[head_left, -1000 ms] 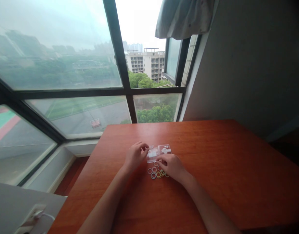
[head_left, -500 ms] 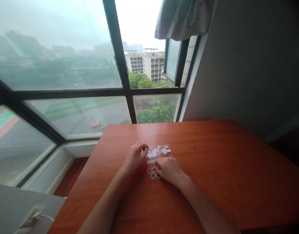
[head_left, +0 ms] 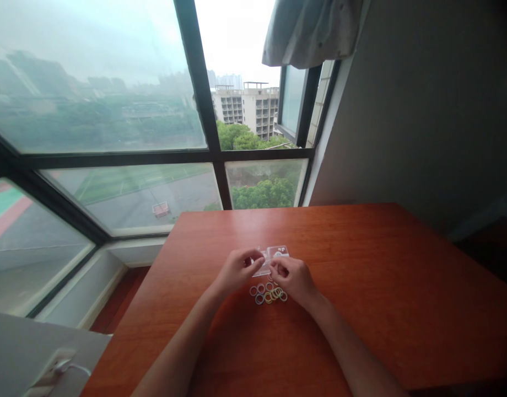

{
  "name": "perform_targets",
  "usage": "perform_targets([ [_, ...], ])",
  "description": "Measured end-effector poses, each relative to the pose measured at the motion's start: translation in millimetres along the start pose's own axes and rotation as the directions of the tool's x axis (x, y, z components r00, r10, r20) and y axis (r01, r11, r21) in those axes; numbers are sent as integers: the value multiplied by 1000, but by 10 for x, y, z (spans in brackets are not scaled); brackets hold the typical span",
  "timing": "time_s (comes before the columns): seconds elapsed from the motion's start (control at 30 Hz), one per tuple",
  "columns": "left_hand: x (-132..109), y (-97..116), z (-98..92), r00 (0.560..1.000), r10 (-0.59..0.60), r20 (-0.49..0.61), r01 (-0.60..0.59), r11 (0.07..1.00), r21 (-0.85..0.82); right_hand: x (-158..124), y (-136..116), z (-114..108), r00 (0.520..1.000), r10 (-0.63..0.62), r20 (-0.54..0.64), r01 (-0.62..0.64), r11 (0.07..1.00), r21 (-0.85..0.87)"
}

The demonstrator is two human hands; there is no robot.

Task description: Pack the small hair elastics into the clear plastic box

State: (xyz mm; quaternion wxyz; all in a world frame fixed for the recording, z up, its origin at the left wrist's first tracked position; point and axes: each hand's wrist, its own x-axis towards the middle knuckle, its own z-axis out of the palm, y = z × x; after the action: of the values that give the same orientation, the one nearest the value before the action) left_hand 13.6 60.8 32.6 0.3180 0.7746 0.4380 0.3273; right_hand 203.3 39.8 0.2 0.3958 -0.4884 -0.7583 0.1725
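Observation:
A small clear plastic box (head_left: pixel 283 250) lies with its lid open on the wooden table, partly hidden by my hands. My left hand (head_left: pixel 237 270) is at the box's left side, thumb and fingertips pinched together over it. My right hand (head_left: pixel 294 277) faces it from the right, also in a pinch, its fingertips almost meeting those of the left. Whatever lies between the fingertips is too small to make out. Just below the hands, several thin rings (head_left: pixel 259 299) in grey, white and yellow lie in a loose cluster on the tabletop, some overlapping.
The reddish-brown wooden table (head_left: pixel 361 248) stretches out around the hands. Beyond its far edge is a dark-framed window (head_left: pixel 214 157), one pane swung open under a curtain (head_left: pixel 311 33). A wall socket with a plugged-in white cable (head_left: pixel 63 366) sits at the lower left.
My right hand has lifted up and away from the rings to the box, uncovering more of them. My left hand has shifted slightly right, toward the right hand.

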Motion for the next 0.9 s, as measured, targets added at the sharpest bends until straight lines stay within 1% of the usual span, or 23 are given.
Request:
perform_targets([
  [0.23, -2, 63, 14, 999, -28, 44, 33, 994, -105, 1, -67, -40, 999, -34, -11, 33, 999, -21],
  [0.4, 0, 66, 58, 999, -12, 53, 18, 993, -116, 7, -93, -53, 999, -30, 11, 31, 998, -49],
  [0.47, 1, 43, 66, 999, 2, 37, 1, 997, -79, 8, -96, -50, 999, -15, 33, 17, 998, -57],
  [0.53, 3, -2, 53, 1000, 10, -11, -10, 1000, -8, 6, -102, -45, 997, 1, 83, 5, 998, -69],
  [0.6, 5, -66, 17, 996, 5, -87, 2, 996, 84, 1, -120, -42, 986, 19, 169, -3, 996, -92],
  [0.7, 6, -166, -60, 984, -8, -178, 48, 974, 223, -11, -181, -48, 952, 59, 302, -17, 990, -140],
  [0.8, 6, -235, -111, 978, -19, -207, 86, 944, 319, -21, -253, -62, 924, 89, 372, -21, 983, -181],
  [0.9, 6, -264, -113, 977, -38, -209, 112, 928, 354, -23, -289, -68, 914, 102, 393, -15, 976, -217],
])
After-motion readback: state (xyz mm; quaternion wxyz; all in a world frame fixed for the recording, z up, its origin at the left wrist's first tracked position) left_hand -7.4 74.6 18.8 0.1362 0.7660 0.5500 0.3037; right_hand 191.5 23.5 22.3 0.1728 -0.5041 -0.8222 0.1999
